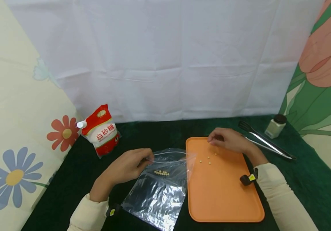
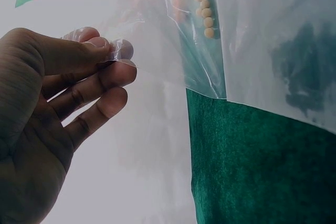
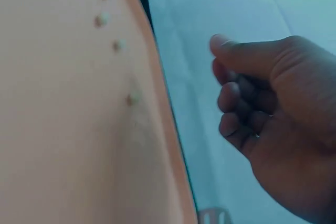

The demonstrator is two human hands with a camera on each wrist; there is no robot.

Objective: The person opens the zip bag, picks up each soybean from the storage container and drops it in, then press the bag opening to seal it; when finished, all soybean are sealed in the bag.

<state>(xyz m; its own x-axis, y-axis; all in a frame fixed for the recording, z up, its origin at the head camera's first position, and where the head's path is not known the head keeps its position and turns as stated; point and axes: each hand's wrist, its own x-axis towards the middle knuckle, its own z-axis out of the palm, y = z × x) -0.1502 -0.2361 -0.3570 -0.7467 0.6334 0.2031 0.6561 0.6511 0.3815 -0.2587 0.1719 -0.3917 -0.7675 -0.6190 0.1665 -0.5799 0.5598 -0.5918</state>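
Note:
My left hand (image 1: 130, 163) pinches the top edge of a clear zip bag (image 1: 168, 192) between thumb and forefinger. Inside the bag lie several small, round, pale-yellow balls like soybeans (image 2: 204, 3), bunched in a row below the zip strip. To the bag's right, an orange tray (image 1: 226, 192) carries several more loose balls (image 1: 209, 157). Over the tray's far edge hovers my right hand (image 1: 228, 140), fingers curled and thumb close to the forefinger (image 3: 286, 85). No ball shows between those fingertips; a small one could be hidden there.
At the back left stands a red and white sugar bag (image 1: 103, 133) with a white spout cap. Metal tongs (image 1: 269, 144) with dark grips lie right of the tray. Behind them is a small jar (image 1: 275, 126) with a dark lid. A white cloth (image 1: 179, 64) hangs behind.

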